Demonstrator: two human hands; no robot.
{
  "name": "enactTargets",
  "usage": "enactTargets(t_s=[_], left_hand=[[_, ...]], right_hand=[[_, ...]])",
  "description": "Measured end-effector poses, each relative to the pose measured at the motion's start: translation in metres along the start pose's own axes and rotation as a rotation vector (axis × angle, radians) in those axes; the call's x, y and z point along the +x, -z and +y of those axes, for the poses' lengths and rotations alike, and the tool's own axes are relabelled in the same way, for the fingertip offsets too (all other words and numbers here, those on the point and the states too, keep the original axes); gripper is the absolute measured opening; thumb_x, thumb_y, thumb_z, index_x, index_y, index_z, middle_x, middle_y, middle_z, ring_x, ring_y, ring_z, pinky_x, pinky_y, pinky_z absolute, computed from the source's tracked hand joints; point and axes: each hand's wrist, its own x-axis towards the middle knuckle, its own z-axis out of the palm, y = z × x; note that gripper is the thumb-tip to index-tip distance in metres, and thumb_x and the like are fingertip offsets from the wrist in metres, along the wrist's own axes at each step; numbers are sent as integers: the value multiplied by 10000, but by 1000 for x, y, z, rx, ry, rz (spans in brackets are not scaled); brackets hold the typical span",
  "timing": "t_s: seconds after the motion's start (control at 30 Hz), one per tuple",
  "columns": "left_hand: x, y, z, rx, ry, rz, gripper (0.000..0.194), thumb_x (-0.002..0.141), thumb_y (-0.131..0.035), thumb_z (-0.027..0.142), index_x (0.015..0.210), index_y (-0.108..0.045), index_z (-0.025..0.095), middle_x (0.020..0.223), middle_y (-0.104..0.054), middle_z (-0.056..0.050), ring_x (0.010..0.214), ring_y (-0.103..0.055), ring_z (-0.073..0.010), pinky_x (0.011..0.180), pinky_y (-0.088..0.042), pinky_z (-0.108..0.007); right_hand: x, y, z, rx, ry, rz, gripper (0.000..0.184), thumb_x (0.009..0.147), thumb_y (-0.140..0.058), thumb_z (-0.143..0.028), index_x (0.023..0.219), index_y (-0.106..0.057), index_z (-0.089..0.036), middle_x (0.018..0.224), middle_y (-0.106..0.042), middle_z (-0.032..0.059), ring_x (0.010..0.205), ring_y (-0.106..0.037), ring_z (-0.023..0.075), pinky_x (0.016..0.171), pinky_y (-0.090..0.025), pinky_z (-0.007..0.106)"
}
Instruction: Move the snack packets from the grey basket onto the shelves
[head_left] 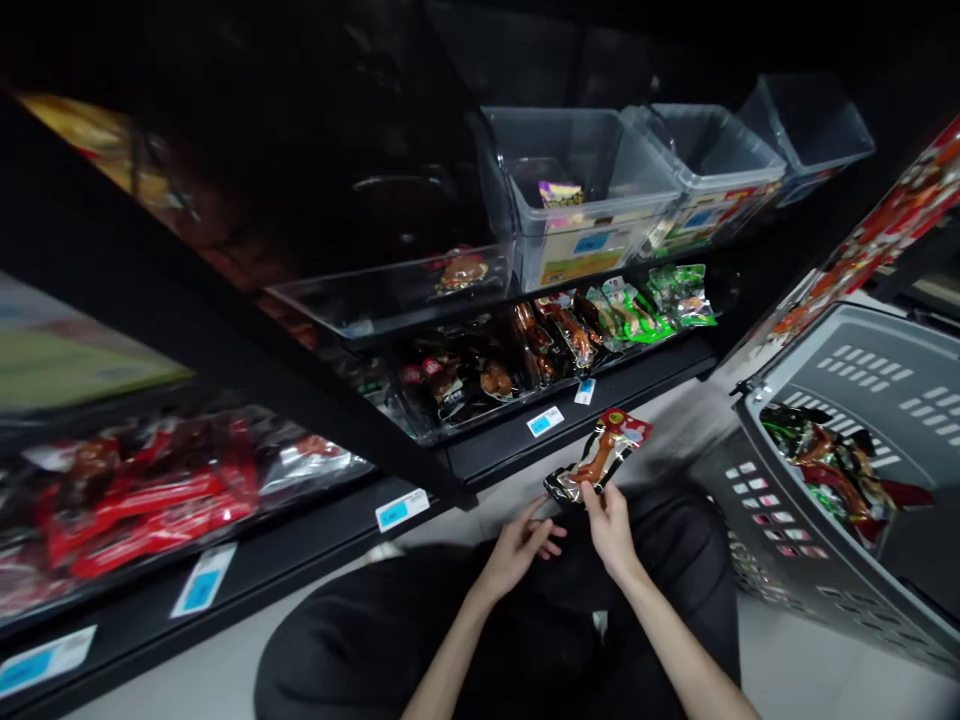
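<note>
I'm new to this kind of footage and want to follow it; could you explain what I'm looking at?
No machine here, just a person's two bare hands. The single picture comes from a camera worn on the head, looking forward and down, so the forearms enter from the bottom.

The right hand holds a shiny packet. The left hand is close by, fingers loosely curled; whether a fingertip touches the packet is unclear.

Ahead, the bottom shelf carries more packaged goods, with clear bins above. To the right stands a grey basket with several packets inside.
</note>
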Motion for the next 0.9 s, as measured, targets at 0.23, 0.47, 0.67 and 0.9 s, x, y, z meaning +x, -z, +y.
enactTargets(t_s=[0.23, 0.47, 0.67, 0.9], left_hand=[[1, 2, -12, 182, -71, -27, 606, 929, -528, 584, 1337, -587, 140, 963, -770, -136, 723, -723, -209, 654, -549, -335], [-3, 1, -2, 314, -100, -52, 480, 939, -508, 486, 1267, -646, 164, 937, -771, -98, 731, -715, -210, 759, -547, -363], [-7, 3, 10, 433, -140, -59, 405, 936, -473, 350, 1256, -670, 200, 938, -786, -57, 732, -723, -199, 846, -525, -343], [-7, 6, 18, 584, -132, -12, 413, 926, -483, 353, 1270, -692, 263, 1017, -776, -96, 1030, -693, -309, 932, -495, -414]], right_hand=[[54, 6, -39, -225, 234, 34, 447, 899, -601, -514, 1077, -721, -122, 763, -694, 61, 659, -590, 201, 646, -482, 303], [144, -21, -98, -465, 485, 88, 452, 879, -597, -496, 1025, -738, -92, 700, -675, 66, 570, -559, 172, 604, -434, 287], [195, -53, -127, -737, 595, 84, 302, 878, -607, -406, 840, -731, -133, 767, -735, 123, 645, -633, 212, 663, -446, 301], [218, -82, -135, -894, 613, 45, 173, 858, -647, -303, 812, -716, -152, 801, -746, 134, 700, -667, 229, 699, -443, 307]])
